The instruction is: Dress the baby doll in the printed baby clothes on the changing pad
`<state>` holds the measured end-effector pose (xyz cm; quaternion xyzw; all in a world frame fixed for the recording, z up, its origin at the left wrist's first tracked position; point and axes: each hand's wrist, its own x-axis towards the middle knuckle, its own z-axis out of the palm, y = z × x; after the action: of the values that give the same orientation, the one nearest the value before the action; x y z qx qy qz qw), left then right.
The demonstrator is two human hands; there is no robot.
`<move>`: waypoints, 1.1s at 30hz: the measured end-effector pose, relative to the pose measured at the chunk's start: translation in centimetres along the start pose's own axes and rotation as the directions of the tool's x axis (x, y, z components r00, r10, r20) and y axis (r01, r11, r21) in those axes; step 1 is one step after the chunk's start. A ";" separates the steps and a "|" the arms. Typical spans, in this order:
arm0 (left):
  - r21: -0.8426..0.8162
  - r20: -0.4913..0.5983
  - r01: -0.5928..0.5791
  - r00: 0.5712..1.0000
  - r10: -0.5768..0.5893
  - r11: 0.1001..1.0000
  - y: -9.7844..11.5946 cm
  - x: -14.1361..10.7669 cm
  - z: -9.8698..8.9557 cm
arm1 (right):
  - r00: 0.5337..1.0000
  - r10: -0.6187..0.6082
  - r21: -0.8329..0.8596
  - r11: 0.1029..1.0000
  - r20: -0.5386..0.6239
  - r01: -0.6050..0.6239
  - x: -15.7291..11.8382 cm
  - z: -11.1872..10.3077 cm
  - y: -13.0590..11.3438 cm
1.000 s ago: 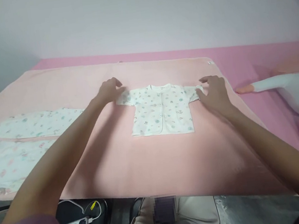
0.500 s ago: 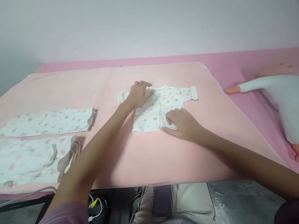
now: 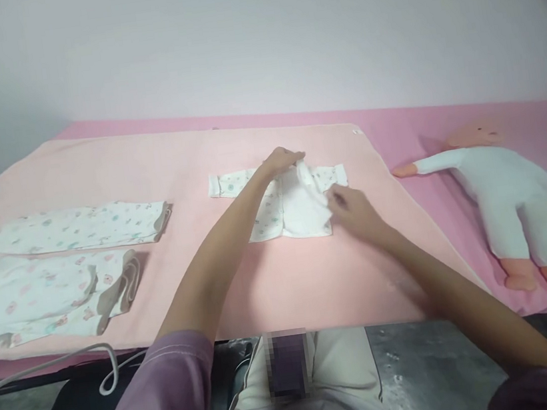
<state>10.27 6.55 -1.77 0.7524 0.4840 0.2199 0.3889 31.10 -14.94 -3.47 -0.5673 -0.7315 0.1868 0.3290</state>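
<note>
A small white printed baby shirt lies on the light pink cloth, its front panel on the right lifted and showing the plain inner side. My left hand pinches the upper edge of that panel near the neckline. Closed and slightly blurred, my right hand is at the panel's side edge, near the right sleeve, with its fingers around the fabric edge. The shirt's sleeves stretch out to both sides, and the left one is partly behind my left forearm.
Two folded printed garments, one upper and one lower, lie at the left. A doll in white clothing lies on the pink sheet at the right. A white cable hangs at the near left edge.
My left hand has moved right to the neckline. My right hand has risen a little and right, and the shirt's right front panel is now lifted. The view has shifted, showing more of the doll.
</note>
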 end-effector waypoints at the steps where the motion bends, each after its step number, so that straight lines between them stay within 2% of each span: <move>1: -0.044 0.017 -0.049 0.999 0.050 0.998 0.1 -0.3 0.4 | 0.997 0.039 -0.040 0.998 -0.061 -0.041 -1.0 -1.3 1.6; 3: 0.014 0.034 -0.175 0.984 0.174 0.985 -0.1 -1.1 1.4 | 0.987 0.109 -0.199 0.971 -0.116 -0.130 -3.5 -3.6 4.7; 5: 0.203 0.054 -0.292 0.956 0.287 0.935 -0.9 -2.1 2.4 | 0.975 0.136 -0.306 0.934 -0.177 -0.186 -6.2 -4.8 7.0; 7: 0.367 0.125 -0.330 0.944 0.305 0.870 -1.7 -2.8 3.4 | 0.971 0.077 -0.329 0.932 -0.228 -0.151 -7.9 -4.9 7.7; 8: 0.414 0.167 -0.334 0.942 0.290 0.847 -2.0 -3.0 3.9 | 0.976 0.020 -0.322 0.942 -0.215 -0.090 -8.3 -4.5 7.4; 10: 0.466 0.215 -0.326 0.944 0.252 0.823 -2.4 -3.1 4.8 | 0.989 -0.120 -0.292 0.952 -0.087 0.090 -8.0 -3.3 5.8; 13: 0.497 0.193 -0.326 0.945 0.264 0.804 -2.4 -3.4 5.2 | 0.957 -0.251 -0.208 0.938 0.142 0.277 -6.3 -1.3 2.6; 15: 0.491 0.174 -0.350 0.937 0.304 0.798 -2.3 -4.4 4.5 | 0.943 -0.269 -0.177 0.936 0.193 0.304 -5.2 -0.2 0.7; 18: 0.488 0.105 -0.361 0.928 0.358 0.795 -2.7 -7.5 2.3 | 0.937 -0.285 -0.143 0.938 0.204 0.316 -3.9 1.2 -1.4; 22: 0.499 -0.047 -0.247 0.949 0.311 0.831 -3.8 -13.3 -0.6 | 0.926 -0.289 -0.114 0.940 0.242 0.323 -2.2 3.2 -3.0; 25: 0.461 0.006 -0.262 0.956 0.292 0.848 -4.9 -17.9 -1.6 | 0.908 -0.274 -0.052 0.951 0.316 0.304 -1.0 4.6 -2.9; 28: 0.428 0.072 -0.298 0.952 0.297 0.853 -6.5 -21.8 -1.7 | 0.890 -0.270 0.057 0.962 0.367 0.268 -0.3 5.3 -1.9; 30: 0.423 0.058 -0.309 0.947 0.315 0.852 -7.6 -23.6 -1.7 | 0.887 -0.277 0.104 0.961 0.369 0.257 -0.1 5.4 -1.2; 33: 0.439 0.046 -0.353 0.927 0.372 0.826 -8.7 -24.6 -1.6 | 0.884 -0.283 0.144 0.958 0.373 0.246 0.1 5.0 -0.7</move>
<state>-6.40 -12.99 -6.67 0.8939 0.3773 0.1903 0.1498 27.12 -14.56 -6.57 -0.3977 -0.8432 0.2831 0.2251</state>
